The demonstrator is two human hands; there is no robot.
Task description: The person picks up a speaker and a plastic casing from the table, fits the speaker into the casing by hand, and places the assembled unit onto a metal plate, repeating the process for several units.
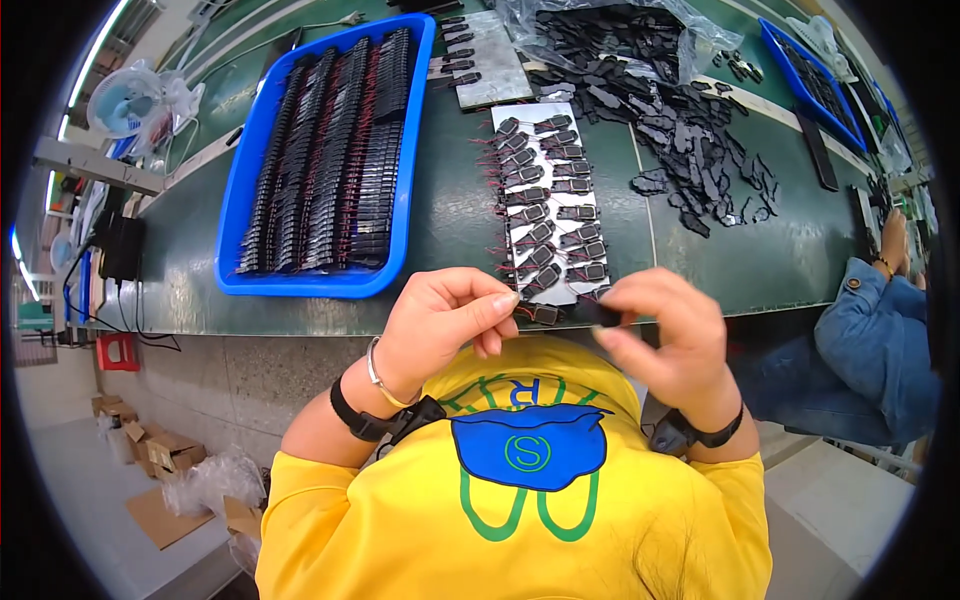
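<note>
In front of my body, at the table's near edge, my left hand [450, 318] pinches thumb against forefinger. Next to its fingertips is a small black part with red wires [543, 315], seemingly held by its wires. My right hand [668, 335] curls its thumb and fingers around a small dark piece [602, 314], blurred and partly covered. Just beyond both hands lies a white board [545, 200], bearing two columns of small black rectangular parts with thin red wires.
A blue tray [225, 220] of tightly packed rows of black wired parts stands left. Loose flat black pieces [690, 150] spread from a clear plastic bag [705, 35] at back right. Behind the board is a grey metal plate [495, 75]. A co-worker's blue sleeve [860, 320] is at far right.
</note>
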